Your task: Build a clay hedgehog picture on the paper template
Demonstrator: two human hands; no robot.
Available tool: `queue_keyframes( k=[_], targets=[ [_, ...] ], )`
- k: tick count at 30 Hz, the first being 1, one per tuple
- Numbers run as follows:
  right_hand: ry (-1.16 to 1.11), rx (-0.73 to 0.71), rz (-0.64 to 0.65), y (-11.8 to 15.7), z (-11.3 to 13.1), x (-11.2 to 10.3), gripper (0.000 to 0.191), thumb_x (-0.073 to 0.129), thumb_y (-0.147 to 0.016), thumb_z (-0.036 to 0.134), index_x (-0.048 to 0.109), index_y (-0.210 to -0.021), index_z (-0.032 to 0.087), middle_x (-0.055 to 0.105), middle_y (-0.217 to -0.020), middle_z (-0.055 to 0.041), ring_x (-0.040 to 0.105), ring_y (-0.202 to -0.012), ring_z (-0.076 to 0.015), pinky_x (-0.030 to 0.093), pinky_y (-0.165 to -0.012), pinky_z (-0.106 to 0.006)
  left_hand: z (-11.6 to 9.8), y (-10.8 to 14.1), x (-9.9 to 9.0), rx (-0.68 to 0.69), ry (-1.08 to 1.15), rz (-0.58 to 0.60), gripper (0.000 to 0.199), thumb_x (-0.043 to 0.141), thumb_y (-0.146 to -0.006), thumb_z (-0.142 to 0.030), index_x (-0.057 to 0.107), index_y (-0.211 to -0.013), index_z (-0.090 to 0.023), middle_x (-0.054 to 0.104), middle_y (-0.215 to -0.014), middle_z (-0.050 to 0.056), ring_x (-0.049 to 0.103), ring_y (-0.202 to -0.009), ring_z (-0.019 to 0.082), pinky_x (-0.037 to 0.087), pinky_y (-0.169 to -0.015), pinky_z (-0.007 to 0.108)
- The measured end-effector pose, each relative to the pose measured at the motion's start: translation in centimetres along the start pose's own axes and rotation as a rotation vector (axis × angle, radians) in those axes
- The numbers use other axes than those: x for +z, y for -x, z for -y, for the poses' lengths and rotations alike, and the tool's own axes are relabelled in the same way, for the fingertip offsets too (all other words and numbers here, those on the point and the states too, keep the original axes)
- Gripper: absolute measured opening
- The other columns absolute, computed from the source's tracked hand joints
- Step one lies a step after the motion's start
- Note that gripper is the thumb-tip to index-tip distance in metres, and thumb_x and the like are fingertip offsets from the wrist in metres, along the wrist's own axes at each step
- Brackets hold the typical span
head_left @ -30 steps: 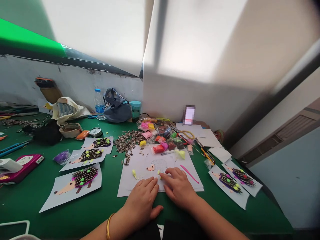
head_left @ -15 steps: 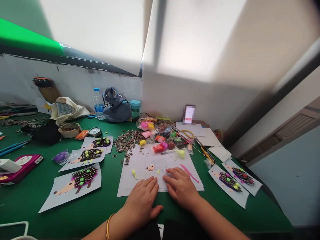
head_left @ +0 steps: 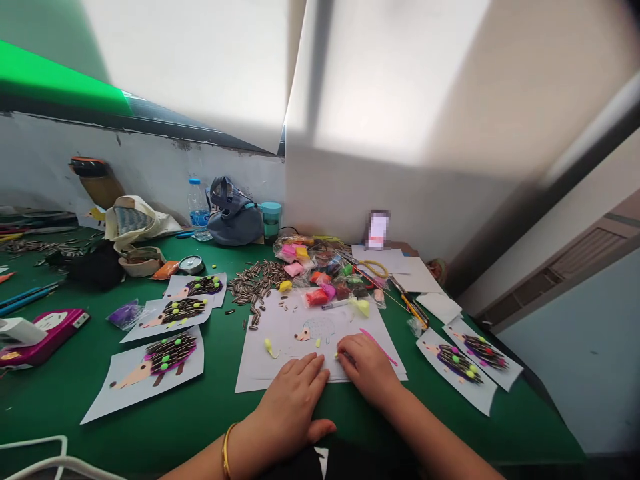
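Observation:
A white sheet of paper carries a hedgehog drawing with a peach-coloured clay face and an outlined, spotted body. My left hand lies flat on the sheet's lower edge, fingers stretched out and thumb apart. On the right of the sheet, my right hand is curled, thumb and forefinger pinching a tiny bit of yellow clay. Another small yellow clay piece lies just under the drawn body. Further left is a yellow clay lump with a thin tail. A pink modelling tool lies beside my right hand.
Sunflower seeds are heaped behind the sheet, beside bagged coloured clay and scissors. Finished hedgehog pictures lie left and right. A phone leans on the wall. A magenta device sits far left.
My right hand has drawn its spread fingers together into a pinch, with a bit of yellow clay at the tips. My left hand has slid slightly right, still flat.

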State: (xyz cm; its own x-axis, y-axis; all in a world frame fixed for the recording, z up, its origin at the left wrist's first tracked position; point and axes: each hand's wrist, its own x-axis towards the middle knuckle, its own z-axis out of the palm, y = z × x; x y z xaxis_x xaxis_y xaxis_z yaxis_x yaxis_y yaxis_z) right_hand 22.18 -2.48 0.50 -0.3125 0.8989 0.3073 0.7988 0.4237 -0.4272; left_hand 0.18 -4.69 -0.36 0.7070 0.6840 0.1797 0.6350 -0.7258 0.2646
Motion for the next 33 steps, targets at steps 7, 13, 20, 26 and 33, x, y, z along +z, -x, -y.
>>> queue_keyframes(
  k=[7, 13, 20, 26, 33],
  targets=[
    [-0.168, 0.014, -0.016, 0.0, -0.6, -0.2, 0.022, 0.049, -0.089, 0.013, 0.068, -0.096, 0.022, 0.071, -0.102, -0.0049, 0.063, -0.1, -0.02, 0.047, -0.094, -0.037, -0.3, -0.4, -0.9, -0.004, 0.021, 0.003, 0.062, 0.075, -0.076, -0.048, 0.057, -0.128, -0.018, 0.056, -0.139, 0.016, 0.053, -0.125, 0.036, 0.045, -0.103, 0.052],
    [-0.274, 0.134, -0.071, 0.1, -1.3, 0.4, 0.026, 0.045, -0.088, 0.016, 0.067, -0.102, 0.02, 0.07, -0.103, -0.0071, 0.064, -0.098, -0.021, 0.051, -0.09, -0.038, -0.7, -2.6, -1.0, 0.023, -0.008, -0.032, 0.058, 0.071, -0.082, -0.044, 0.053, -0.133, -0.022, 0.053, -0.143, 0.013, 0.047, -0.13, 0.036, 0.04, -0.104, 0.055],
    [-0.269, 0.12, -0.101, 0.3, -1.5, 1.0, 0.027, 0.042, -0.088, 0.014, 0.065, -0.102, 0.019, 0.069, -0.101, -0.0074, 0.063, -0.097, -0.0209, 0.052, -0.089, -0.038, -1.1, -3.7, -0.3, 0.051, -0.061, 0.011, 0.046, 0.067, -0.086, -0.043, 0.058, -0.123, -0.016, 0.061, -0.13, 0.013, 0.055, -0.117, 0.033, 0.042, -0.097, 0.05],
    [-0.252, 0.116, -0.096, 0.3, -1.5, 1.0, 0.026, 0.043, -0.089, 0.015, 0.065, -0.101, 0.02, 0.069, -0.102, -0.007, 0.062, -0.098, -0.0219, 0.051, -0.089, -0.039, 0.8, -3.0, -1.1, -0.059, -0.148, 0.027, 0.009, 0.057, -0.092, -0.014, 0.063, -0.096, -0.021, 0.067, -0.098, 0.003, 0.059, -0.092, 0.023, 0.045, -0.084, 0.039],
    [-0.236, 0.1, -0.102, 0.4, -1.4, 1.0, 0.027, 0.043, -0.088, 0.012, 0.065, -0.101, 0.021, 0.069, -0.102, -0.0059, 0.062, -0.098, -0.0215, 0.05, -0.089, -0.038, 1.7, -3.1, -1.7, -0.078, -0.207, -0.008, 0.009, 0.06, -0.092, -0.022, 0.067, -0.096, -0.025, 0.065, -0.095, 0.004, 0.056, -0.097, 0.026, 0.042, -0.081, 0.041]
  ],
)
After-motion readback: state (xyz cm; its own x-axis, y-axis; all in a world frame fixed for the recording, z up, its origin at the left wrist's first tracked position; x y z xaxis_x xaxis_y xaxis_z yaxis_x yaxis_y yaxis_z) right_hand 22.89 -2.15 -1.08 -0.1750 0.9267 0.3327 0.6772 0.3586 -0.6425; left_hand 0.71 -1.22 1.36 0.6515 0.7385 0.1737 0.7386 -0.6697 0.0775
